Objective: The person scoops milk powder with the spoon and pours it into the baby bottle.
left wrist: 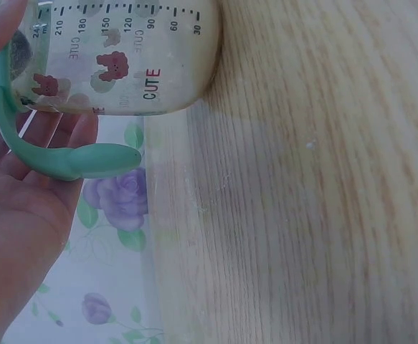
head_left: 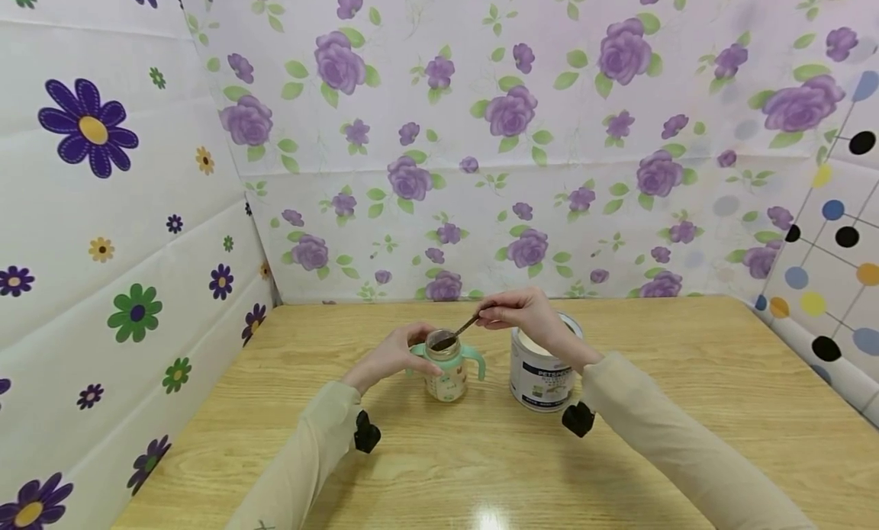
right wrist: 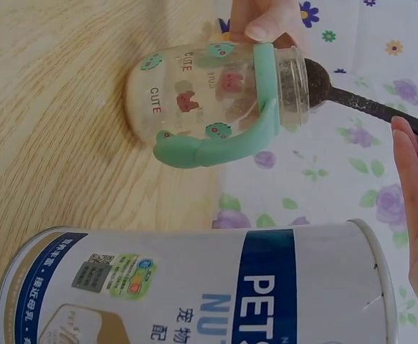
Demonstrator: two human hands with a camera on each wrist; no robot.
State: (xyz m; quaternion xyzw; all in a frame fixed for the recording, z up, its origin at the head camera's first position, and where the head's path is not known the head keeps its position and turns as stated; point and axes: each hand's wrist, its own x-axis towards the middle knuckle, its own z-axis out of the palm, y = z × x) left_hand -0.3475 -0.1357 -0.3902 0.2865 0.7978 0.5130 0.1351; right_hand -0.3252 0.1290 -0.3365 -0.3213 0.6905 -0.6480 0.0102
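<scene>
A clear baby bottle (head_left: 449, 385) with a mint-green two-handled collar (left wrist: 72, 163) stands upright and uncapped on the table. My left hand (head_left: 397, 354) grips it near the neck, thumb on the near side and fingers behind. Printed bears and a measuring scale (left wrist: 122, 21) mark its wall. Between thumb and fingers, my right hand (head_left: 525, 315) pinches the handle of a dark spoon (right wrist: 370, 106). The spoon slants down to the left, its bowl (right wrist: 317, 82) right at the bottle's mouth. Pale powder specks cling to the spoon.
Just right of the bottle stands a large white milk-powder can (head_left: 542, 381) with a blue band, its top partly hidden by my right forearm. Fine white specks dot the wooden table (head_left: 439, 469). Flower-patterned sheets (head_left: 439, 133) enclose its back and sides.
</scene>
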